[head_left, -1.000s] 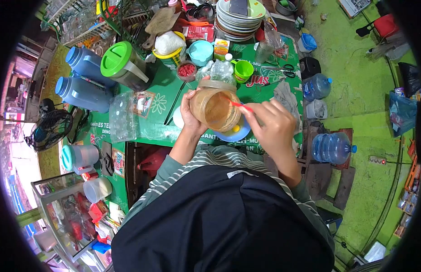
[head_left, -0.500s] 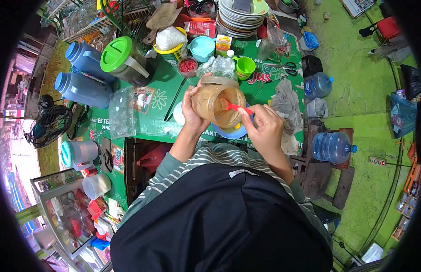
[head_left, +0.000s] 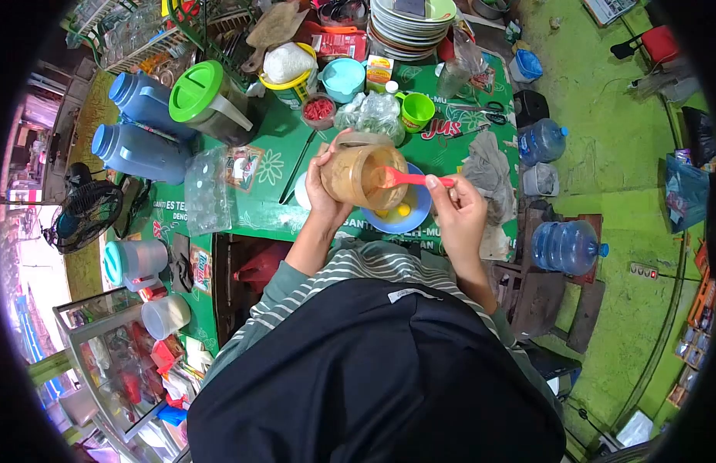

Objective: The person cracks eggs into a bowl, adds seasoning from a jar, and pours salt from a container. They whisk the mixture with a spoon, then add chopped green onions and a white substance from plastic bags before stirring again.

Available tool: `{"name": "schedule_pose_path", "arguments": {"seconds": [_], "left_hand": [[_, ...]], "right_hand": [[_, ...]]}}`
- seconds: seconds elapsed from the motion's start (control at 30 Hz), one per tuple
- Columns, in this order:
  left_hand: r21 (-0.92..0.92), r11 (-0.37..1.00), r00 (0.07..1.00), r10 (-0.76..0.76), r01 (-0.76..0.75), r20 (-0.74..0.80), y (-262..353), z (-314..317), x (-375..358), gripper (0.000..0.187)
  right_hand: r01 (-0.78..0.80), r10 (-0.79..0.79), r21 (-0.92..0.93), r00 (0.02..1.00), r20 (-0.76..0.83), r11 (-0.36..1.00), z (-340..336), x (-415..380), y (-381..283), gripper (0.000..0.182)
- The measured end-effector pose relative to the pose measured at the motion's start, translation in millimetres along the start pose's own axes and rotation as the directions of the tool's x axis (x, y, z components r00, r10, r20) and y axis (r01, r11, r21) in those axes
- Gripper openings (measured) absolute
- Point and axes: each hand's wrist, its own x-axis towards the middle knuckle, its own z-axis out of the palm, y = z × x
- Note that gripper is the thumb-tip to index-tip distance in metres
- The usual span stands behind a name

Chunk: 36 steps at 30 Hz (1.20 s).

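My left hand (head_left: pixel 325 185) is wrapped round a clear jar (head_left: pixel 348 174) smeared inside with a tan-brown substance, tilted with its mouth to the right. My right hand (head_left: pixel 459 212) pinches the handle of a red plastic spoon (head_left: pixel 412 178), whose bowl end is at the jar's mouth. Below and partly behind the jar, a blue bowl (head_left: pixel 408 222) stands on the table with yellow egg yolk in it. A round white object beside my left wrist is mostly hidden.
On the green-covered table (head_left: pixel 273 212) stand a green cup (head_left: pixel 416 113), a bowl of red pieces (head_left: pixel 319 110), a green-lidded pitcher (head_left: pixel 211 104) and blue jugs (head_left: pixel 142 153). A grey cloth (head_left: pixel 487 174) and scissors (head_left: pixel 493 113) lie to the right. Stacked plates (head_left: pixel 410 31) stand at the back.
The jar has shifted slightly left, and my right hand has drawn the red spoon outward to the right. More of the blue bowl and the yolk now shows.
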Motion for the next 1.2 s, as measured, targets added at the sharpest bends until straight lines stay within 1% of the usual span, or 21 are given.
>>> {"name": "schedule_pose_path", "arguments": {"seconds": [0.07, 0.13, 0.2, 0.27, 0.3, 0.33, 0.37, 0.47, 0.5, 0.53, 0.63, 0.67, 0.73, 0.77, 0.83, 0.93, 1.0, 1.07, 1.13, 1.17, 1.2], "left_hand": [[-0.014, 1.000, 0.999, 0.006, -0.007, -0.033, -2.2, -16.7, 0.4, 0.054], [-0.106, 0.994, 0.965, 0.000, -0.029, -0.261, -3.8, -39.2, -2.4, 0.054], [-0.106, 0.994, 0.975, -0.029, 0.006, -0.222, 2.9, -69.7, -5.0, 0.051], [-0.122, 0.991, 0.947, 0.004, -0.046, -0.321, 17.6, -64.2, -19.1, 0.052], [-0.118, 0.992, 0.959, 0.008, -0.043, -0.284, 22.1, -69.3, -21.6, 0.043], [-0.119, 0.992, 0.958, 0.005, -0.041, -0.288, 25.3, -72.4, -22.9, 0.043], [-0.124, 0.991, 0.952, 0.004, -0.044, -0.305, 28.0, -74.7, -23.6, 0.048], [-0.135, 0.989, 0.944, 0.011, -0.059, -0.329, 30.0, -78.4, -23.9, 0.053], [-0.136, 0.989, 0.947, 0.008, -0.055, -0.323, 30.9, -76.0, -23.7, 0.047], [-0.137, 0.989, 0.949, 0.006, -0.052, -0.316, 31.7, -74.1, -23.7, 0.042], [-0.135, 0.990, 0.959, 0.009, -0.049, -0.285, 30.1, -69.3, -22.1, 0.040], [-0.136, 0.990, 0.959, 0.008, -0.048, -0.284, 29.5, -65.2, -21.9, 0.040], [-0.130, 0.991, 0.967, -0.021, -0.013, -0.253, 29.5, -54.5, -21.8, 0.040], [-0.129, 0.992, 0.967, -0.020, -0.013, -0.253, 26.9, -57.2, -18.9, 0.040], [-0.097, 0.995, 0.966, -0.038, 0.013, -0.257, 21.1, -62.1, -12.2, 0.056], [-0.090, 0.995, 0.984, -0.059, 0.044, -0.171, 19.1, -40.9, -9.9, 0.056], [-0.116, 0.993, 0.970, -0.044, 0.016, -0.241, 15.2, -41.7, -5.0, 0.056], [-0.153, 0.982, 0.970, -0.138, 0.108, -0.201, 13.8, -37.2, -4.9, 0.057], [-0.123, 0.988, 0.966, -0.116, 0.089, -0.231, 10.1, -30.9, -4.3, 0.057], [-0.135, 0.983, 0.970, -0.150, 0.125, -0.190, 8.9, -26.8, -6.6, 0.057], [-0.144, 0.976, 0.972, -0.185, 0.165, -0.145, 9.1, -21.8, -7.7, 0.057]], "right_hand": [[-0.069, 0.072, 0.170, 0.997, -0.011, 0.983, -6.2, -1.2, -1.6, 0.019], [-0.056, 0.062, 0.223, 0.998, -0.021, 0.973, -14.1, -3.5, 1.1, 0.017], [-0.063, 0.093, 0.232, 0.988, -0.122, 0.971, -20.7, -6.2, -3.9, 0.017], [-0.067, 0.085, 0.130, 0.987, -0.134, 0.989, -23.1, -14.3, 20.3, 0.010], [0.135, -0.153, -0.185, 0.985, -0.085, 0.973, -21.0, -17.2, 26.3, 0.007], [0.334, -0.359, -0.465, 0.933, 0.038, 0.820, -18.6, -19.8, 34.1, 0.006], [0.512, -0.527, -0.581, 0.835, 0.162, 0.633, -16.0, -19.2, 50.1, 0.010], [0.540, -0.455, -0.672, 0.830, 0.324, 0.507, -14.1, -27.0, 64.0, 0.010], [0.536, -0.457, -0.678, 0.831, 0.317, 0.503, -14.1, -25.0, 63.4, 0.010], [0.537, -0.457, -0.677, 0.830, 0.319, 0.503, -14.8, -22.4, 60.7, 0.010], [0.477, -0.528, -0.532, 0.847, 0.065, 0.700, -21.0, -10.7, 43.2, 0.008], [0.476, -0.528, -0.533, 0.847, 0.065, 0.699, -23.2, -11.2, 31.8, 0.008], [0.105, -0.168, -0.298, 0.967, -0.192, 0.949, -26.9, -13.3, 4.9, 0.004], [0.131, -0.141, -0.061, 0.968, -0.205, 0.989, -25.9, -11.1, -1.7, 0.007], [0.149, -0.151, -0.023, 0.972, -0.178, 0.989, -17.9, -12.0, -24.5, 0.007], [0.130, -0.131, -0.014, 0.988, -0.083, 0.991, -7.4, -18.2, -31.4, 0.006], [0.154, -0.159, 0.103, 0.986, 0.046, 0.983, 1.6, -18.3, -25.4, 0.006], [0.101, -0.113, 0.157, 0.991, 0.073, 0.982, 3.9, -18.1, -21.6, 0.006], [0.125, -0.145, 0.229, 0.987, 0.073, 0.965, 6.7, -16.8, -19.7, 0.007], [0.124, -0.144, 0.229, 0.987, 0.075, 0.966, 6.1, -13.0, -14.9, 0.007], [0.330, -0.324, -0.018, 0.934, 0.148, 0.944, 4.2, -6.1, -8.0, 0.008]]}}
